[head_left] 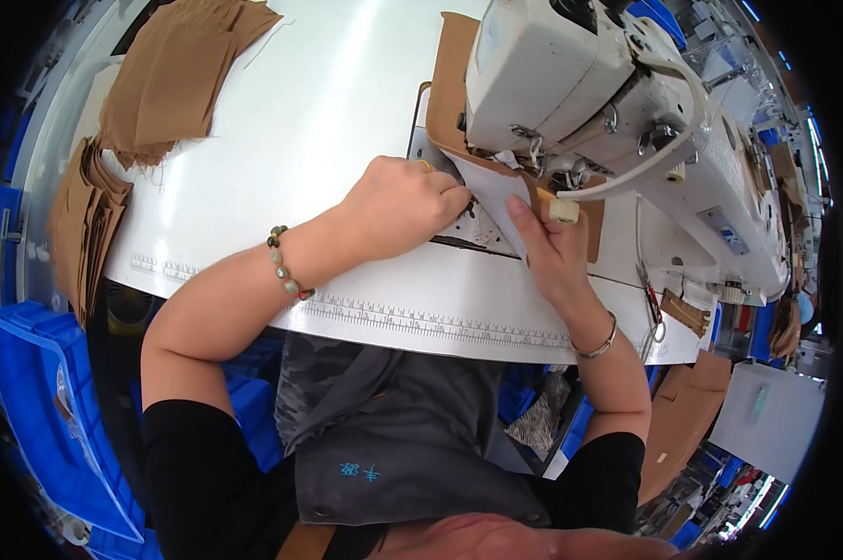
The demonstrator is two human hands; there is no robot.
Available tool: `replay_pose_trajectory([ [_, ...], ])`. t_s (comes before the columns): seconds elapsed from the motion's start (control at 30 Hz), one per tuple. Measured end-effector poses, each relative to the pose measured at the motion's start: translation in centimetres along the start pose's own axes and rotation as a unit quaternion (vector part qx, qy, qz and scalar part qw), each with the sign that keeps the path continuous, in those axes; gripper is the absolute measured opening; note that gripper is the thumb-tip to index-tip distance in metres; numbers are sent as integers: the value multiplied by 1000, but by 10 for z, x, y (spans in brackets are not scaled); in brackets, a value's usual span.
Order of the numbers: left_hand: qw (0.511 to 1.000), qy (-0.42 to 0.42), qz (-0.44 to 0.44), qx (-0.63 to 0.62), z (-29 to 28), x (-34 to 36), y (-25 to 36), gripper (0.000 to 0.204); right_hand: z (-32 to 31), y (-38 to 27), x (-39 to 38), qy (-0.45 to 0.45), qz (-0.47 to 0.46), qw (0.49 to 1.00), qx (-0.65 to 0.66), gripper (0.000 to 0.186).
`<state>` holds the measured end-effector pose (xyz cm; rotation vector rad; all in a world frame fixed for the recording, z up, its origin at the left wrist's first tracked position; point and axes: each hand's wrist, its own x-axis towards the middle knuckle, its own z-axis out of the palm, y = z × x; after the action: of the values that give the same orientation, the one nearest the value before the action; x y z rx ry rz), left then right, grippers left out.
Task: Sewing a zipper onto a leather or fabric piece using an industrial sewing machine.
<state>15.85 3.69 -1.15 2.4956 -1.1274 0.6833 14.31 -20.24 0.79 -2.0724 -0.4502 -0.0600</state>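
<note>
A white sewing machine [557, 79] stands over the work, its head hiding part of a brown fabric piece [449, 79] with a pale sheet or lining [490, 191] showing at its near side. My right hand [557, 247] grips the near right edge of this piece, thumb on top of the pale layer and fingers mostly behind it. Just left of the pale layer, my left hand [407, 207] is closed above the metal machine plate [473, 231]. Its fingertips are curled in, so whatever they may hold is hidden. The needle area is also out of sight behind the machine head.
Two stacks of brown fabric pieces, one upper [174, 89] and one lower [87, 219], lie at the table's left. A printed ruler strip [398, 320] follows the front edge. Scissors [653, 303] rest at the right, near the machine base. A blue bin [57, 401] stands lower left.
</note>
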Motion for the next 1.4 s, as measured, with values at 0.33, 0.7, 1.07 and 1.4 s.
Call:
replay_pose_trajectory([
  [0.33, 992, -124, -7, 30, -28, -4, 2, 9, 12, 1, -6, -71, -156, 950, -259, 36],
  [0.7, 988, -122, -75, -56, -30, 1, 22, 42, 17, -6, -8, -27, -240, 923, -298, 32],
  [1.07, 990, -129, -60, -24, -31, -6, 23, 57, 19, -3, -8, 33, -271, 921, -279, 22],
  [1.4, 988, -137, -74, -12, -24, -1, 18, 57, 19, 0, 1, 43, -267, 913, -307, 21],
])
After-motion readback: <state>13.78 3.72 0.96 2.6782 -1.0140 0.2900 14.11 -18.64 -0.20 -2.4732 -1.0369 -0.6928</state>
